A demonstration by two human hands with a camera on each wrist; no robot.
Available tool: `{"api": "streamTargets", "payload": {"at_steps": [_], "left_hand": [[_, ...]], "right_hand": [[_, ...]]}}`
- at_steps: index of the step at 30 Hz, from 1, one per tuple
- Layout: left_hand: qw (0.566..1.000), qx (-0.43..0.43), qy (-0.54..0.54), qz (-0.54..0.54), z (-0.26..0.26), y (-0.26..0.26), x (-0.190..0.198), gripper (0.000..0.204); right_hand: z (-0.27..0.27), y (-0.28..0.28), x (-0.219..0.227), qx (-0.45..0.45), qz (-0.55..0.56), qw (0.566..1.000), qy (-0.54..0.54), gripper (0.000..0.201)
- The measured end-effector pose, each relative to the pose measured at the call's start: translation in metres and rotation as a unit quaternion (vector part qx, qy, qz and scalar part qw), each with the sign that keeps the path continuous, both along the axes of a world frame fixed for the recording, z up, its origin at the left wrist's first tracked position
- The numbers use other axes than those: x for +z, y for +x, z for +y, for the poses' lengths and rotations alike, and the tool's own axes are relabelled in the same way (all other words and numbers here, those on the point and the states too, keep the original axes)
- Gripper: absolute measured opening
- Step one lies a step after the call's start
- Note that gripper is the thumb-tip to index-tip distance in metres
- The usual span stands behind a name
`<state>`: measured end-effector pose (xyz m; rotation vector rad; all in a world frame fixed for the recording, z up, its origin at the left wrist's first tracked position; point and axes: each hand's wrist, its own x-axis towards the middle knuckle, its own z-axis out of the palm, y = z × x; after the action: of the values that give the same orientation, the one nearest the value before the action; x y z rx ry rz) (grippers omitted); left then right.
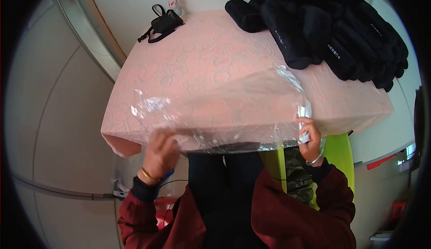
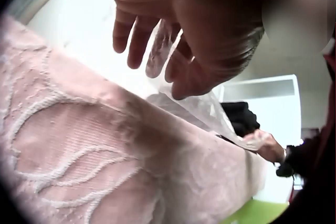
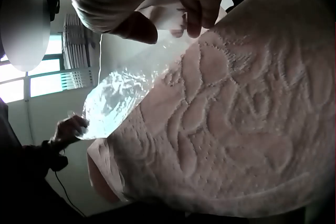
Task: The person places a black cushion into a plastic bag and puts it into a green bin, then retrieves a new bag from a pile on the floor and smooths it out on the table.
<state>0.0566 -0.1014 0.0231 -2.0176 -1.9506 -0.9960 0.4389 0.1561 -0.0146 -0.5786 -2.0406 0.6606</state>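
Note:
A clear plastic bag [image 1: 242, 98] stretches across the near part of the pink-covered table, its shiny folds catching light. At its right end, my right hand [image 1: 310, 137] grips a gathered, whitish edge between thumb and fingers. My left hand [image 1: 161, 152], blurred in the head view, is at the bag's left end by the table's front edge. In the left wrist view, clear film passes between the thumb and the long fingers [image 2: 137, 50] of that hand. The right wrist view shows the left hand [image 3: 71, 129] at the far corner of the bag.
Many black cushion-like rolls [image 1: 314, 24] with white lettering are piled at the back right. A black strapped pouch [image 1: 165, 24] and a clear bottle [image 1: 174, 2] stand at the back left. Below the table's right front is a lime-green container [image 1: 339, 163] with dark plastic beside it.

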Motion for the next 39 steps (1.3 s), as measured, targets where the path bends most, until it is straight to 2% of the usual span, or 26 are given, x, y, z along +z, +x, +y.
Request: {"api": "streamTargets", "payload": {"at_steps": [2,3,6,7,9,11,13,14,17,18,19,21,22,23,24,25,26,27,28,29,31,32,34,36,37,39], "left_hand": [[0.985,-0.108,0.031,0.133,-0.005,0.02,0.007,0.024],[0.985,-0.107,0.031,0.131,-0.005,0.017,0.007,0.024],[0.991,-0.014,0.04,0.128,0.0,0.001,0.008,0.02],[0.992,-0.012,0.036,0.124,0.0,-0.006,0.004,0.02],[0.995,0.095,0.015,0.003,0.002,-0.024,-0.008,0.019],[0.992,0.118,0.035,-0.007,0.004,-0.029,-0.011,0.018],[0.989,0.141,0.045,-0.022,0.004,-0.032,-0.018,0.017],[0.984,0.166,0.068,-0.019,0.004,-0.035,-0.022,0.016],[0.975,0.202,0.085,-0.045,-0.001,-0.037,-0.032,0.014],[0.969,0.221,0.089,-0.062,-0.001,-0.035,-0.033,0.013],[0.963,0.24,0.095,-0.079,0.0,-0.034,-0.034,0.013],[0.968,0.221,0.091,-0.079,0.009,-0.029,-0.031,0.013],[0.971,0.207,0.093,-0.072,0.015,-0.028,-0.029,0.013],[0.974,0.195,0.097,-0.062,0.019,-0.026,-0.029,0.013],[0.974,0.195,0.101,-0.064,0.022,-0.025,-0.031,0.013],[0.977,0.177,0.098,-0.071,0.026,-0.023,-0.031,0.015],[0.979,0.16,0.095,-0.078,0.029,-0.021,-0.03,0.016],[0.982,0.143,0.091,-0.085,0.031,-0.018,-0.029,0.017],[0.982,0.146,0.091,-0.084,0.031,-0.015,-0.029,0.017],[0.979,0.141,0.129,-0.078,0.03,-0.011,-0.029,0.018],[0.969,0.129,0.201,-0.066,0.022,-0.003,-0.03,0.021],[0.97,0.127,0.197,-0.066,0.015,-0.001,-0.033,0.021],[0.96,0.146,0.235,-0.03,0.0,0.002,-0.05,0.024],[0.954,0.167,0.251,-0.006,-0.012,0.0,-0.064,0.026],[0.973,0.141,0.18,-0.007,-0.021,-0.002,-0.07,0.025],[0.99,0.129,0.031,-0.057,-0.039,-0.004,-0.084,0.021]], "right_hand": [[-0.006,0.008,-0.006,-0.006,-0.011,1.0,0.025,0.016],[-0.009,0.012,-0.008,-0.011,-0.024,0.998,0.052,0.016],[-0.014,0.007,-0.004,-0.006,-0.048,0.994,0.095,0.016],[-0.017,0.001,-0.002,-0.003,-0.055,0.993,0.108,0.016],[-0.019,-0.011,-0.001,-0.001,-0.063,0.992,0.114,0.016],[-0.012,-0.026,0.0,-0.003,-0.09,0.993,0.071,0.02],[-0.011,-0.039,0.011,-0.027,-0.057,0.992,0.111,0.021],[-0.022,-0.041,0.015,-0.03,-0.067,0.993,0.095,0.021],[-0.048,-0.045,0.029,-0.071,0.04,0.978,0.193,0.022],[-0.051,-0.036,0.021,-0.075,0.031,0.979,0.189,0.022],[-0.058,-0.027,0.007,-0.042,0.005,0.991,0.128,0.023],[-0.063,-0.01,-0.027,0.028,-0.039,0.999,0.006,0.026],[-0.059,-0.004,-0.044,0.029,-0.13,0.989,-0.065,0.024],[-0.053,0.002,-0.068,0.031,-0.218,0.966,-0.133,0.024],[-0.04,0.022,-0.116,0.06,-0.341,0.934,-0.084,0.026],[-0.029,0.042,-0.16,0.089,-0.457,0.884,-0.036,0.031],[-0.029,0.052,-0.182,0.109,-0.531,0.837,-0.072,0.033],[-0.031,0.056,-0.193,0.129,-0.599,0.783,-0.106,0.037],[-0.033,0.053,-0.191,0.131,-0.599,0.783,-0.105,0.037],[-0.036,0.046,-0.185,0.111,-0.633,0.738,-0.205,0.037],[-0.044,0.036,-0.177,0.067,-0.676,0.616,-0.398,0.037],[-0.047,0.038,-0.181,0.069,-0.675,0.615,-0.402,0.037],[-0.05,0.04,-0.192,0.158,-0.731,0.566,-0.346,0.036],[-0.051,0.047,-0.207,0.212,-0.756,0.537,-0.308,0.036],[-0.05,0.061,-0.218,0.294,-0.714,0.563,-0.294,0.032],[-0.052,0.074,-0.227,0.332,-0.68,0.574,-0.312,0.031]]}}
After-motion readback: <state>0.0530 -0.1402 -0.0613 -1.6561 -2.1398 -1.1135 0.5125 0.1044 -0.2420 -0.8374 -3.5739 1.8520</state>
